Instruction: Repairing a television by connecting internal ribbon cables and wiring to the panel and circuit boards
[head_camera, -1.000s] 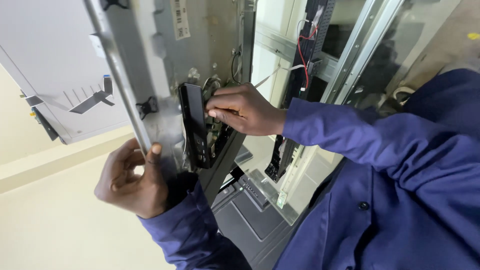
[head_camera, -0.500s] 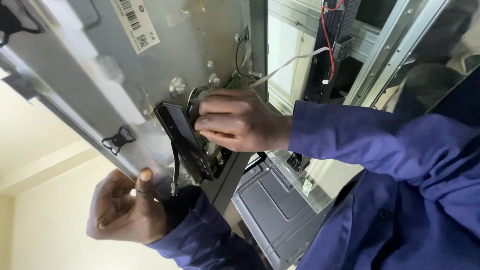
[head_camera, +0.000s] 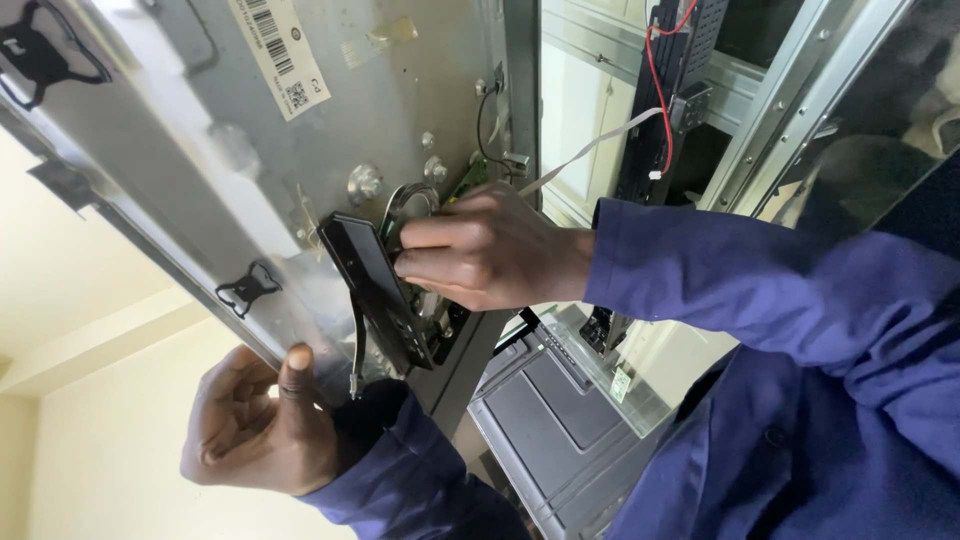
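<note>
Both hands on the back of a grey metal panel

At frame centre the right hand (head_camera: 490, 250) closes its fingers on a slim black module (head_camera: 380, 295) against the metal panel (head_camera: 200, 170); the left hand (head_camera: 262, 420), lower left, grips the panel's edge, seemingly steadying it. Since half a second ago, the grip looks unchanged, with the view nearer.

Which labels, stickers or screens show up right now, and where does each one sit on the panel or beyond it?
White barcode label: top of the grey metal panel, rectangular, tilted, black bars and small square code.
Clear tape patch: right of that label, yellowish, crumpled.
Small white tag: lower down, on the glossy strip below the right hand, tilted, with green marks.
No lit screen in view.
</note>
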